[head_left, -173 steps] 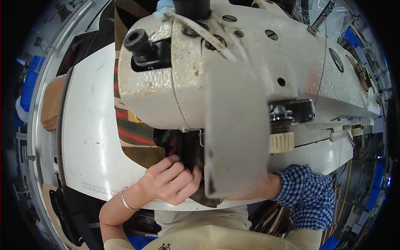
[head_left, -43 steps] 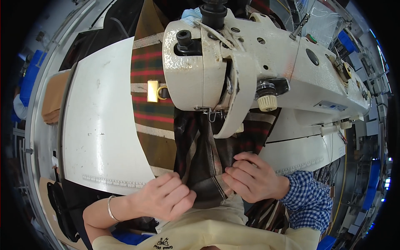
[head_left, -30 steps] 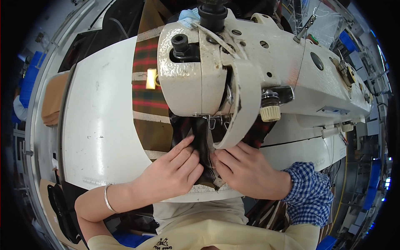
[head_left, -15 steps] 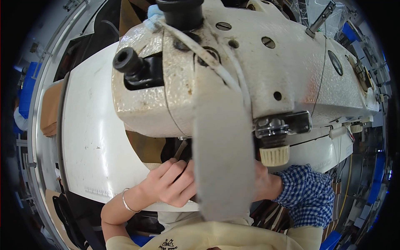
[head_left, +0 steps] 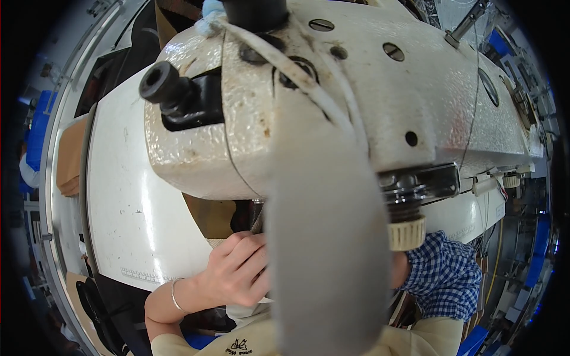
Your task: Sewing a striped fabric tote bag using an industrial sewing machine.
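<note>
A cream sewing machine head (head_left: pixel 249 130) fills the upper middle, its pale finger guard (head_left: pixel 326 249) large and blurred in the foreground. Below the head lie olive fabric (head_left: pixel 211 219) and a dark piece (head_left: pixel 240 216) on the white work surface (head_left: pixel 133 190). My left hand (head_left: pixel 237 273), a bangle on its wrist, has its fingers curled on the fabric just left of the guard, fingertips partly hidden. My right hand (head_left: pixel 399 270) is nearly all behind the guard; only part of it shows beside a blue checked sleeve (head_left: pixel 439 273), its fingers unseen.
A stack of brown pieces (head_left: pixel 71 157) lies on the left ledge, with a blue bin (head_left: pixel 40 130) beyond. A black item (head_left: pixel 92 311) lies at the lower left. Thread guides (head_left: pixel 463 21) rise from the machine's top right; blue bins (head_left: pixel 537 243) line the right side.
Since a second ago the camera has come much closer to the machine head, which now covers most of the plaid fabric. Both hands remain below it, the right one now mostly hidden behind the guard.
</note>
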Tool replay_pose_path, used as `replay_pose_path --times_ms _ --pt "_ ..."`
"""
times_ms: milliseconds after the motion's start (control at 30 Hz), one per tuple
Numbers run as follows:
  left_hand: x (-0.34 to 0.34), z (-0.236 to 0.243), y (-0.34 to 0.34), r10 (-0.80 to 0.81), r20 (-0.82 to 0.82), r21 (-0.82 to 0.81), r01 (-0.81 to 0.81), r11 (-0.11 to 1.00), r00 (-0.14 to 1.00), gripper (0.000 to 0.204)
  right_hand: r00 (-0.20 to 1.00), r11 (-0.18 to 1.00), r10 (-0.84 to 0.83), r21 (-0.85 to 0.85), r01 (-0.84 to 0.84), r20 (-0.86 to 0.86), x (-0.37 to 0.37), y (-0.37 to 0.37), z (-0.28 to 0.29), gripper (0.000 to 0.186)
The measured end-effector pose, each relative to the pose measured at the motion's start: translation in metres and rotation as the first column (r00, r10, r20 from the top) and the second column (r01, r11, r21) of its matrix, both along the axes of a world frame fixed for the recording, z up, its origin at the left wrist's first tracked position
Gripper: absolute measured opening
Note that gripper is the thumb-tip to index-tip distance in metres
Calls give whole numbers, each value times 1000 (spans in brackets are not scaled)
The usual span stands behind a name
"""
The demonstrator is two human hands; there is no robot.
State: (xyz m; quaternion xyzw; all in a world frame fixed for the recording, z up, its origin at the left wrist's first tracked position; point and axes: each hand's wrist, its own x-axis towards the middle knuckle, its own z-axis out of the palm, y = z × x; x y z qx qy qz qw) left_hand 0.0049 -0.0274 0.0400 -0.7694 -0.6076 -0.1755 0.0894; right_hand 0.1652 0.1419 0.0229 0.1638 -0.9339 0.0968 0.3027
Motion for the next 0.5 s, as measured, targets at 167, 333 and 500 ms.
replay_pose_path --times_ms 167,333,500 --pt "5 -4 16 -74 41 180 66 981 996 15 1000 988 -18 151 15 23 11 2 10 20" --pt "3 -9 5 -49 -41 198 56 979 998 17 998 977 54 204 -55 11 3 5 3 22" --pt "5 -11 4 -111 -64 200 121 972 992 19 994 972 34 227 -57 103 7 3 3 19"
